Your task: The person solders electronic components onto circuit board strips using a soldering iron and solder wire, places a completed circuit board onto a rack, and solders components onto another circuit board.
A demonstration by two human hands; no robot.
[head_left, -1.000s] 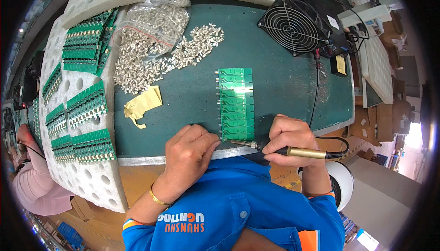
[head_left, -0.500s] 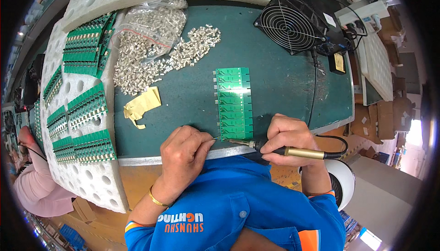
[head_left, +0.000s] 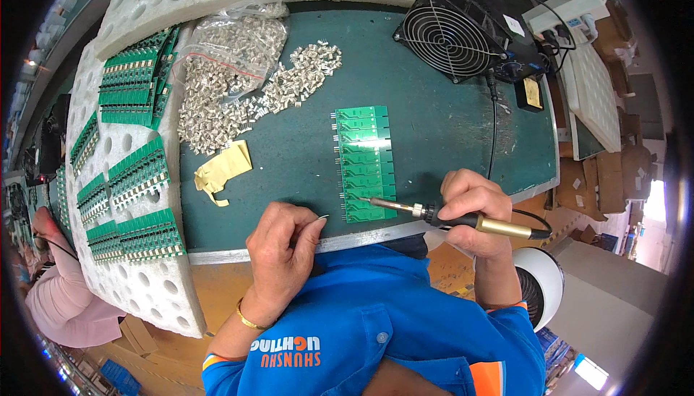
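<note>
My right hand grips a soldering iron with a black and gold handle, its metal tip pointing left over the near part of a green circuit board panel. Whether the tip touches the panel I cannot tell. Pins stick out along the panel's left edge, and it lies flat near the table's front. To its left, my left hand is closed, thumb against fingers, with a short end of thin solder wire poking out, apart from the panel.
Small white connectors lie heaped beside a plastic bag of more. Yellow paper sits nearer. White foam at left holds several finished-looking boards. A black fan stands far right, its cable crossing the green table.
My left hand has drawn back to the left with the wire, away from the panel's near corner. The iron's tip has moved farther up and slightly right over the panel.
</note>
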